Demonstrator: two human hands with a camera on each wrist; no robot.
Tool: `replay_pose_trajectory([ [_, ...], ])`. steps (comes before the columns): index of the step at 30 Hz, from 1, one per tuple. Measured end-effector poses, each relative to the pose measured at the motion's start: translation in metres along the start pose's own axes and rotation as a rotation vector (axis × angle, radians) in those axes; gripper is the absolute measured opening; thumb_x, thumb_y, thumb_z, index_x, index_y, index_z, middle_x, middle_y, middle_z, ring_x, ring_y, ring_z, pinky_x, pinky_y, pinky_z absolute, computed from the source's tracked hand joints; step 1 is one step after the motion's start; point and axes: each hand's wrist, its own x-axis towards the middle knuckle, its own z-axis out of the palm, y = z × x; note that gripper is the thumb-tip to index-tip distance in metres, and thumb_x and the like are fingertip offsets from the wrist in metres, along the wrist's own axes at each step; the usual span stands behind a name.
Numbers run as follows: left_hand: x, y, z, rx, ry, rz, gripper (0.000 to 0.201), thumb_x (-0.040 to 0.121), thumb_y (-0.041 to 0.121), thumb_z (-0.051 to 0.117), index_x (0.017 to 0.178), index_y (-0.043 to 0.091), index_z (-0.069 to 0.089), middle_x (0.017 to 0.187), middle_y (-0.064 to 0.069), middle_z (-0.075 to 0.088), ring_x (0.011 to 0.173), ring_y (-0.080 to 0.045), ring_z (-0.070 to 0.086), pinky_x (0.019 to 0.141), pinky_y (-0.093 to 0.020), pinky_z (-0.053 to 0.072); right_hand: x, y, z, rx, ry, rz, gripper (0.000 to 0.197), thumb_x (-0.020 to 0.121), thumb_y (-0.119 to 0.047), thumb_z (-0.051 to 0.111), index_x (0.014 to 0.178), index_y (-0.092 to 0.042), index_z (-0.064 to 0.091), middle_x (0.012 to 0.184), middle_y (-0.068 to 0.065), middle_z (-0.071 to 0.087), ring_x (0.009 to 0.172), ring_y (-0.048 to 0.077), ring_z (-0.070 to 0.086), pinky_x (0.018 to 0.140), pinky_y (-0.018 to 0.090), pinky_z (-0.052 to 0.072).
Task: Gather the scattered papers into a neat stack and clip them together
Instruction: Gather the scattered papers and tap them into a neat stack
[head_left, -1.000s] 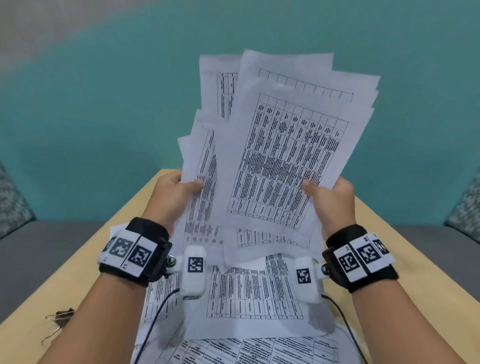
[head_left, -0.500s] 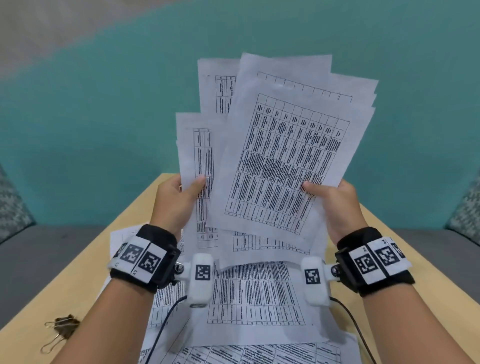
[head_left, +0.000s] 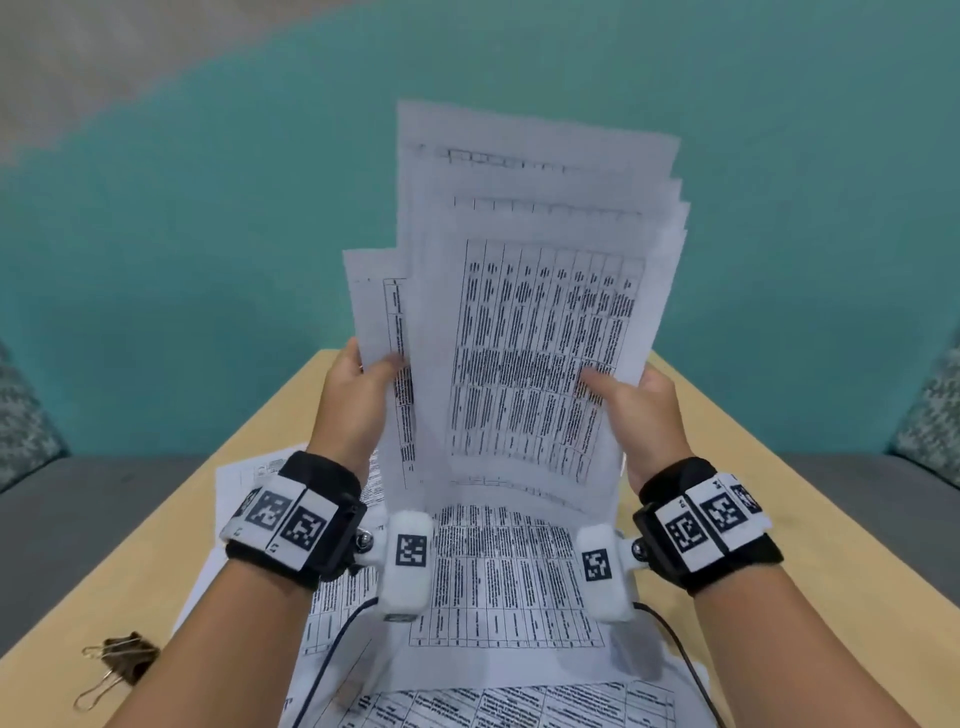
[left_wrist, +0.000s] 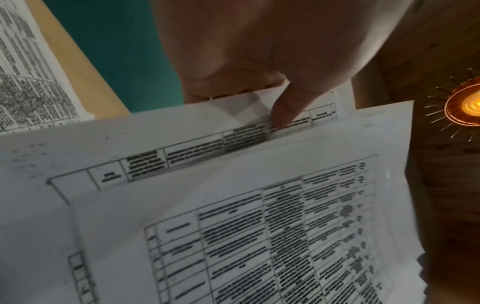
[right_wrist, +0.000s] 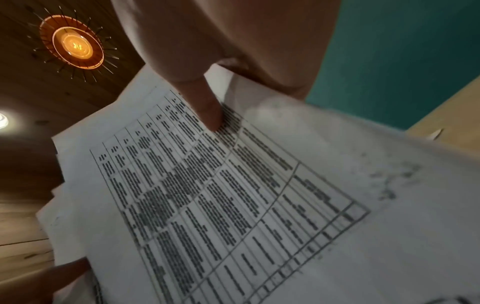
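Hands: two, both raised above the counter, each with a black wrist band carrying white coded tags.
Left hand: pinches the left edge of the held sheaf, thumb flat on the printed face, fingers behind the paper.
Right hand: pinches the right edge the same way, thumb on the print, fingers behind.
Held papers: thin white sheets printed with black ruled tables; at least five staggered top edges show, though the exact count is hard to read where they overlap. Long axis runs upright, tops pointing up and leaning slightly away from the person, printed side facing the person. Edges are not aligned; one sheet sticks out to the left, lower than the rest.
Loose papers: about four more sheets of the same kind lie flat on the counter under the wrists, overlapping and skewed.
Binder clips: seemingly two, dark bodies with wire loop handles, lying together near the counter's near-left corner, apart from the papers.
Counter: pale wood-toned, smooth, rectangular.
Backdrop: teal wall; grey seat with patterned cushions at both sides.
Ceiling lamp: one round amber light with radiating spokes on wood boards.
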Motion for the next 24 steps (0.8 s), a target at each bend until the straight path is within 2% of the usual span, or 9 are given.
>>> replay_pose_trajectory([
  [3,-0.002,-0.001,0.001,0.018,-0.014,-0.008,0.029,0.101,0.012,0.055,0.128,0.02,0.062,0.124,0.005,0.072,0.118,-0.017,0.067,0.11,-0.048,0.047,-0.002,0.003,0.004,-0.032,0.007,0.012,0.021,0.099,-0.01,0.061,0.115,-0.023,0.064,0.113,-0.008,0.07,0.112,0.019,0.065,0.107,0.044,0.047],
  [6,-0.007,0.005,-0.001,0.043,-0.07,0.032,0.046,0.09,0.025,0.074,0.133,0.021,0.057,0.128,0.005,0.071,0.119,-0.015,0.067,0.108,-0.045,0.049,-0.003,-0.004,0.007,-0.035,-0.007,-0.03,0.022,0.099,-0.008,0.06,0.11,-0.026,0.065,0.109,-0.013,0.069,0.112,0.019,0.065,0.104,0.04,0.047],
  [8,-0.008,0.01,-0.005,0.075,-0.084,0.047,0.057,0.076,0.013,0.087,0.125,0.018,0.059,0.118,0.001,0.076,0.107,-0.017,0.074,0.097,-0.042,0.057,-0.003,-0.007,0.007,-0.025,-0.016,-0.04,0.021,0.099,-0.007,0.061,0.109,-0.025,0.065,0.107,-0.014,0.07,0.108,0.016,0.066,0.101,0.037,0.048],
  [10,-0.01,0.016,-0.007,0.13,-0.114,0.022,0.048,0.071,0.003,0.089,0.112,0.014,0.068,0.105,-0.003,0.08,0.095,-0.02,0.077,0.091,-0.043,0.06,-0.003,-0.007,0.006,-0.022,-0.016,-0.055,0.021,0.098,-0.007,0.062,0.107,-0.025,0.065,0.105,-0.013,0.07,0.103,0.013,0.067,0.098,0.035,0.049],
  [13,-0.01,0.019,-0.009,0.156,-0.128,-0.023,0.034,0.069,-0.002,0.088,0.1,0.007,0.076,0.095,-0.005,0.081,0.088,-0.022,0.079,0.089,-0.043,0.061,-0.003,-0.004,0.003,-0.018,-0.006,-0.057,0.022,0.094,-0.003,0.066,0.1,-0.024,0.069,0.102,-0.01,0.073,0.095,0.01,0.068,0.091,0.032,0.053],
  [17,-0.007,0.023,-0.013,0.139,-0.114,-0.026,0.034,0.066,-0.006,0.087,0.096,0.006,0.077,0.092,-0.007,0.081,0.086,-0.024,0.079,0.088,-0.041,0.06,0.002,-0.001,-0.005,0.012,0.005,-0.028,0.022,0.088,0.001,0.072,0.098,-0.019,0.072,0.098,-0.001,0.076,0.086,0.015,0.071,0.08,0.03,0.057],
  [20,-0.002,0.025,-0.016,0.066,-0.007,-0.001,0.039,0.065,-0.008,0.087,0.101,0.003,0.075,0.094,-0.008,0.081,0.087,-0.023,0.079,0.083,-0.037,0.062,0.009,0.003,-0.014,0.034,0.086,0.051,0.018,0.089,-0.012,0.074,0.106,-0.018,0.071,0.1,0.004,0.073,0.092,0.024,0.07,0.074,0.035,0.055],
  [22,0.0,0.028,-0.018,-0.045,0.112,0.007,0.043,0.066,-0.009,0.087,0.105,0.001,0.074,0.098,-0.009,0.08,0.09,-0.024,0.078,0.082,-0.033,0.063,0.009,0.003,-0.013,0.038,0.109,0.127,0.036,0.087,-0.032,0.077,0.12,-0.022,0.066,0.12,0.002,0.068,0.114,0.027,0.064,0.077,0.036,0.052],
  [24,0.003,0.03,-0.019,-0.177,0.21,-0.018,0.047,0.065,-0.009,0.087,0.108,0.001,0.07,0.104,-0.013,0.078,0.096,-0.028,0.077,0.088,-0.037,0.061,0.003,0.0,-0.008,0.077,0.06,0.258,0.061,0.081,-0.053,0.076,0.133,-0.026,0.056,0.133,0.0,0.056,0.124,0.027,0.053,0.088,0.045,0.052],
])
